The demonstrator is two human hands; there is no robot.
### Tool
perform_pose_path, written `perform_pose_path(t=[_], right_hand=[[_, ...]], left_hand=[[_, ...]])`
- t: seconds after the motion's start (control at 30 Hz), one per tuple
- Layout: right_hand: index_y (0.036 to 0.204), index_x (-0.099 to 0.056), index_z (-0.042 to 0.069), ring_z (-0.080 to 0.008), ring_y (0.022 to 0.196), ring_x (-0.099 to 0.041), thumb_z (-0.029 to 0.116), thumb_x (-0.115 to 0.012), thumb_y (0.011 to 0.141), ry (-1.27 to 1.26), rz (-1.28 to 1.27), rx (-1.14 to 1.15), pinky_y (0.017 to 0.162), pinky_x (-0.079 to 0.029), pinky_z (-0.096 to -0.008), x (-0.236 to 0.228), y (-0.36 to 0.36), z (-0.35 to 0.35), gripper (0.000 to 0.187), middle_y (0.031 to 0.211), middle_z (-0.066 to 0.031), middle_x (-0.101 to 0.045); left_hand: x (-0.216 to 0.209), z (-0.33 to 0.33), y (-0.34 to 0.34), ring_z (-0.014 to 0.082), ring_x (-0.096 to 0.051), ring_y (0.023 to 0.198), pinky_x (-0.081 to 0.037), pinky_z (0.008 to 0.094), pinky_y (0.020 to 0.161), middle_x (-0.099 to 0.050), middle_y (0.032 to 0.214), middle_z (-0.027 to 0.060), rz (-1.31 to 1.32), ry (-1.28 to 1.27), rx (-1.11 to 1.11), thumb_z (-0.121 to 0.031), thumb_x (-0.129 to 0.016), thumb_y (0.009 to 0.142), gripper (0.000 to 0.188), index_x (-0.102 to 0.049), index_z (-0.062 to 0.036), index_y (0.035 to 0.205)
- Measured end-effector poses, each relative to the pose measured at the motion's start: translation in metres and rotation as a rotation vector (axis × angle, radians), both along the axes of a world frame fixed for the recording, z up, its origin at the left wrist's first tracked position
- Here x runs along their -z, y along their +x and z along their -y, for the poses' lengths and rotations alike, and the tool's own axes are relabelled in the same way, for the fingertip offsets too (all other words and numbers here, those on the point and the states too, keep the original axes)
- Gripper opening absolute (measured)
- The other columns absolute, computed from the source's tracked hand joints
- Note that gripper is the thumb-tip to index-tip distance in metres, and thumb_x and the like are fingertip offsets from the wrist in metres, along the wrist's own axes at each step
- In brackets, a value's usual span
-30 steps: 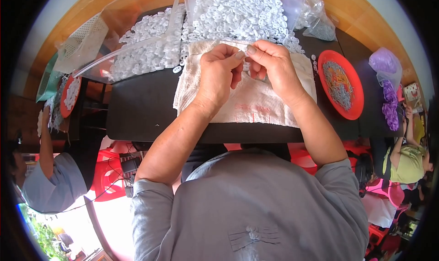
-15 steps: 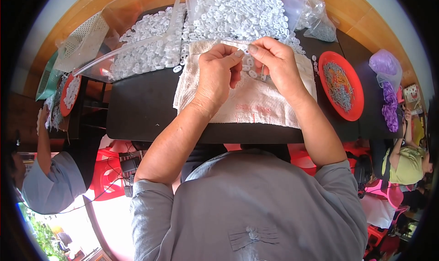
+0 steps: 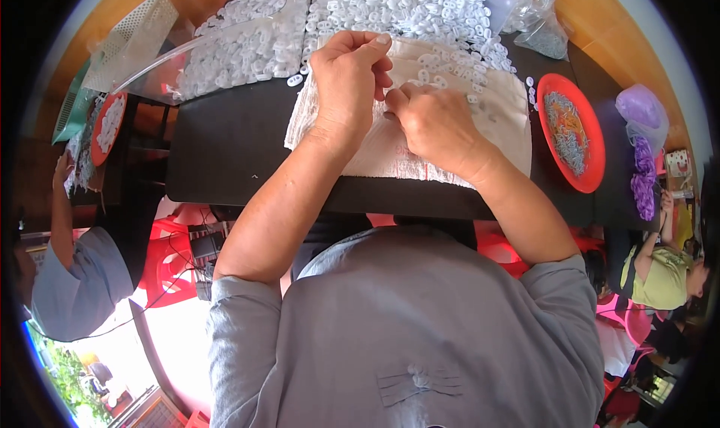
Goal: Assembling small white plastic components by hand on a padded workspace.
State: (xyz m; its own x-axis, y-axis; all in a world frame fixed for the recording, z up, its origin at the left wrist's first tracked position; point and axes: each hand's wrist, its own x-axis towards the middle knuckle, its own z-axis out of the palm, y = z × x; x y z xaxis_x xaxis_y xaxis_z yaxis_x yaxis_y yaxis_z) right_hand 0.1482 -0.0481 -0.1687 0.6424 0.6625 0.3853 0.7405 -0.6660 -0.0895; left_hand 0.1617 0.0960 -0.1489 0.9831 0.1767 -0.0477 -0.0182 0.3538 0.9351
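My left hand (image 3: pixel 347 83) is raised over the left part of a cream towel (image 3: pixel 511 132), its thumb and forefinger pressed together. Whatever they may pinch is too small to make out. Lower and to the right, my right hand (image 3: pixel 439 128) bends down close to the cloth with its fingers drawn together. Their tips are partly hidden, so I cannot see what they hold. Beyond that hand, small white oval plastic pieces with holes (image 3: pixel 459 64) lie scattered on the towel, spilling from a large white heap (image 3: pixel 405 12) behind it.
A red plate (image 3: pixel 594 124) of small metal pieces stands right of the towel. Left lies another white heap (image 3: pixel 240 64) behind a clear plastic wall. A clear bag (image 3: pixel 544 38) and a purple bag (image 3: pixel 643 109) sit at right. Other people (image 3: pixel 82 285) work at both sides.
My hands, close together over the white pieces before, are now apart. The right hand has come down nearer to me, and the left has risen slightly away. The view has shifted a little.
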Motion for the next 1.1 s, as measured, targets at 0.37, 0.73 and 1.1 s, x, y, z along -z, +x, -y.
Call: perform_pose_path(t=[0.37, 0.73, 1.1], right_hand=[[0.093, -0.06, 0.005, -0.0344, 0.071, -0.062, 0.009, -0.055, 0.083, -0.133, -0.055, 0.01, 0.062, -0.049, -0.0437, -0.002, 0.009, -0.001, 0.012, 0.08, -0.012, -0.063], [0.086, -0.067, 0.004, -0.0339, 0.074, -0.064, 0.002, -0.056, 0.073, -0.232, -0.112, 0.02, 0.065, -0.049, -0.0436, -0.008, 0.008, -0.007, 0.018, 0.081, -0.0145, -0.066], [0.079, -0.06, 0.006, -0.0051, 0.052, -0.049, 0.023, -0.059, 0.092, 0.697, -0.85, -0.035, 0.049, -0.032, -0.0207, -0.022, 0.039, 0.04, 0.021, 0.057, 0.0036, -0.05]], left_hand=[[-0.001, -0.002, 0.002, 0.0145, -0.05, 0.049, -0.038, 0.0274, 0.043, -0.056, 0.062, 0.0067, 0.002, -0.093, -0.014, -0.008, -0.058, 0.085, 0.009, -0.058, -0.0013, 0.078], [0.013, 0.0, 0.01, 0.0157, -0.052, 0.052, -0.038, 0.0276, 0.045, -0.057, 0.066, 0.0079, 0.041, -0.011, -0.088, -0.008, -0.06, 0.085, 0.008, -0.058, 0.0003, 0.084], [0.006, 0.001, 0.007, 0.0123, -0.055, 0.055, -0.039, 0.0229, 0.046, -0.06, 0.069, 0.0058, 0.157, 0.056, 0.226, -0.002, -0.06, 0.081, 0.015, -0.065, 0.0048, 0.093]])
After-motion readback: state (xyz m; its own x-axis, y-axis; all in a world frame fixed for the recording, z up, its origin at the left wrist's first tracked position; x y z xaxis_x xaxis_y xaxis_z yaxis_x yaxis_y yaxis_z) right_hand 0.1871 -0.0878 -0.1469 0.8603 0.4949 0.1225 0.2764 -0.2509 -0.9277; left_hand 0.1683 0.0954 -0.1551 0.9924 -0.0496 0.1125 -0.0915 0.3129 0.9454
